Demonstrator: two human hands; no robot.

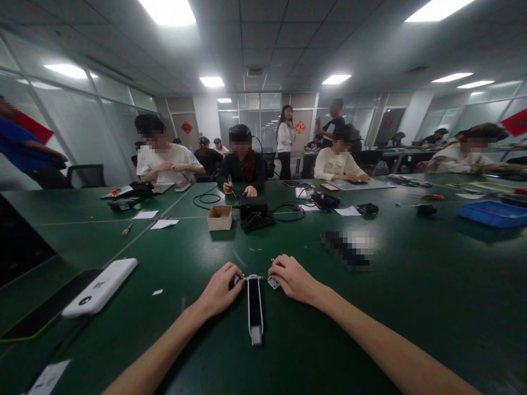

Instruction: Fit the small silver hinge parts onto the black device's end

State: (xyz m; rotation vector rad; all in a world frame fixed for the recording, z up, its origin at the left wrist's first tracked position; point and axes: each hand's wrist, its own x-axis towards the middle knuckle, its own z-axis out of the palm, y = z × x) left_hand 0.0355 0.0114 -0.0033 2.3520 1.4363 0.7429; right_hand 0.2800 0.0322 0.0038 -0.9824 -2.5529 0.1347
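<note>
Between my hands a long, narrow white frame with a black inside (255, 304) lies on the green table, its light-grey block end (256, 335) toward me. A thin light bar seems to stick out on both sides of its far end. Just left of that end, my left hand (222, 286) has its fingers closed round a small pale piece (236, 280), mostly hidden. On the other side, my right hand (294, 278) is bent over a small white-grey piece with holes (273, 283), pinched under its fingertips. Whether these pieces join the frame I cannot tell.
On the left are a white power bank (101, 288), a dark green-edged phone-like slab (49, 307) and a paper scrap (157, 292). Ahead stand a small cardboard box (220, 218) and a black device (254, 211). A blue tray (494, 213) is at right. Several people sit across the table.
</note>
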